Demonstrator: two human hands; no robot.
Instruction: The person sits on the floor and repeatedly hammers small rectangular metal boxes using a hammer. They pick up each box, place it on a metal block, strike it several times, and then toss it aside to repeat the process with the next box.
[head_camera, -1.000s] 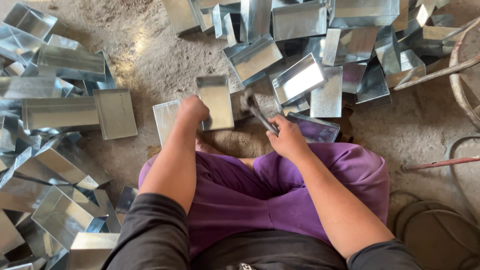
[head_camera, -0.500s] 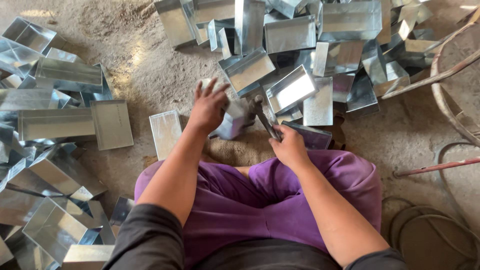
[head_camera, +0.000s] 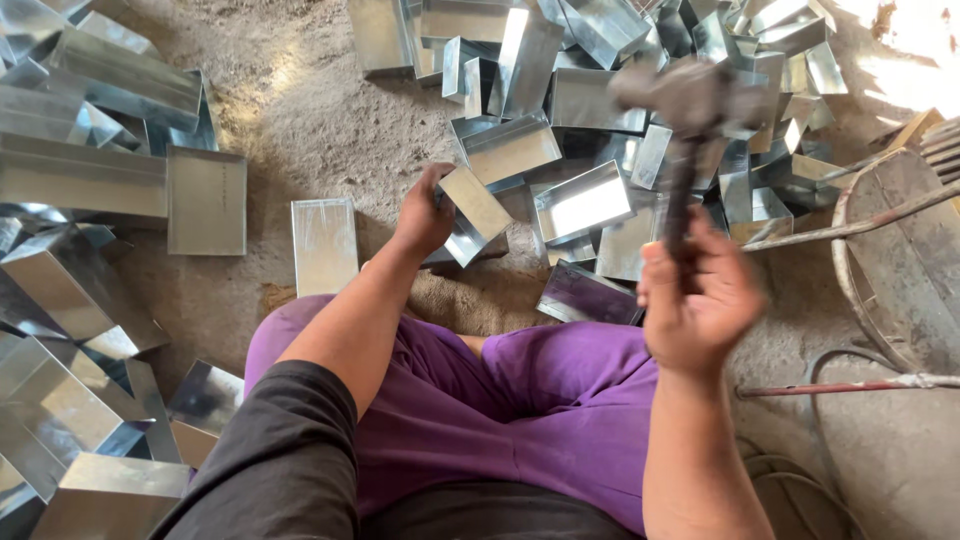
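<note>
Bare dirt floor (head_camera: 300, 110) lies open left of the left hand (head_camera: 425, 215) — piled sheet-metal trays (head_camera: 560, 60) crowd everything beyond.

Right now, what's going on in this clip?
A person sits on the dirt floor in purple trousers, working sheet metal. The left hand grips a folded metal box piece on the ground in front of the knees. The right hand holds a hammer raised above it, blurred by motion. Piles of shiny metal boxes lie ahead and to the left, and one flat metal sheet sits beside the left arm.
</note>
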